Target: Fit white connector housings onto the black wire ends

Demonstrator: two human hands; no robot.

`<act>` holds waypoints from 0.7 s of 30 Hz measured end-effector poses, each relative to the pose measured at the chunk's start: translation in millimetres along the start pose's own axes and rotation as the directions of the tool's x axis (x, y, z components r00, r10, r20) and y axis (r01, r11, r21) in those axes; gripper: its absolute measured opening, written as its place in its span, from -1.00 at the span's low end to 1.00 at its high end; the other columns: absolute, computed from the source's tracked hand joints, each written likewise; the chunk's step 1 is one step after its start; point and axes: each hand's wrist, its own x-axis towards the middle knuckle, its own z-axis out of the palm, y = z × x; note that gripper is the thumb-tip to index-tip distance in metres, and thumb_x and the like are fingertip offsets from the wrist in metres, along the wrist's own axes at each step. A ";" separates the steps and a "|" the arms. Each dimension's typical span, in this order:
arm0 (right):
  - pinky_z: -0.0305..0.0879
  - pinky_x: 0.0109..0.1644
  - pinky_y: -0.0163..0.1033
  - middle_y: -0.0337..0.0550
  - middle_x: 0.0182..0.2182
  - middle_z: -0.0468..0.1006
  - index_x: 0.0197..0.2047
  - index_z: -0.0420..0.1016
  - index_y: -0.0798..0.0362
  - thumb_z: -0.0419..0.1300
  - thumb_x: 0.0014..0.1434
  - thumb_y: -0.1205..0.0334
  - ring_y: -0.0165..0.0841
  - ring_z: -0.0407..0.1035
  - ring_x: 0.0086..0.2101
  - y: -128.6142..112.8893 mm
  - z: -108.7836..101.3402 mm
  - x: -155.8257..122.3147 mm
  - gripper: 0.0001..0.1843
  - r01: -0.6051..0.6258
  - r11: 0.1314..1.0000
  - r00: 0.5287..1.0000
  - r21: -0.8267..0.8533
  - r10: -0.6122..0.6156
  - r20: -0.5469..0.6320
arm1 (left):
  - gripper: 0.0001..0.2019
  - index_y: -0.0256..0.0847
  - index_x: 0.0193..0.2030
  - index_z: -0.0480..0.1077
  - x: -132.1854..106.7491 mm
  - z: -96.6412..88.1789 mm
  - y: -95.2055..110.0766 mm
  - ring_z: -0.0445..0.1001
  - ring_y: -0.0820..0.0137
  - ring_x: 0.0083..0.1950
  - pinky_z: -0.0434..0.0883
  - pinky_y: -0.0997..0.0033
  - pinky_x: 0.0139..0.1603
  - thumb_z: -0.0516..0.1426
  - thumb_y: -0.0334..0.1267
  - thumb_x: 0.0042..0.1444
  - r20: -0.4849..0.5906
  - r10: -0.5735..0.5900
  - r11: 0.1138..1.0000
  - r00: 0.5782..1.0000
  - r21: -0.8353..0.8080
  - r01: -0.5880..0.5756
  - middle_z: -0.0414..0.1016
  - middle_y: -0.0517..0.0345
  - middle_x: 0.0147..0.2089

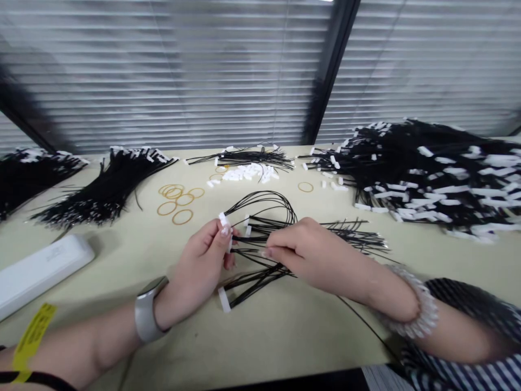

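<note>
My left hand (205,260) is closed in a pinch on a small white connector (223,220) at the end of a black wire. Just to its right, my right hand (301,247) pinches thin black wires (264,217) that loop and fan out on the beige table (285,326). Another white connector (223,300) lies on the table below the hands. A grey watch sits on my left wrist and a beaded bracelet on my right wrist.
Bundles of black wires lie at the far left (109,184) and a large heap with white connectors at the right (427,174). Loose white connectors (248,172) and several rubber bands (179,201) lie mid-table. A white flat case (38,271) rests at the left. Blinds cover the windows behind.
</note>
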 end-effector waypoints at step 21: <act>0.14 -0.29 -0.31 -0.32 -0.48 0.49 -0.27 0.44 -0.01 -0.05 0.23 0.30 -0.49 0.25 -0.50 -8.1 -1.9 -5.3 -0.76 -0.082 0.997 0.988 -0.010 0.080 -0.133 | -0.72 -0.22 -0.31 0.29 7.3 0.1 -6.1 0.31 0.54 -0.53 0.27 0.53 -0.48 -0.03 -0.03 0.18 -0.131 -0.036 0.980 0.991 -0.200 0.009 0.32 0.26 -0.50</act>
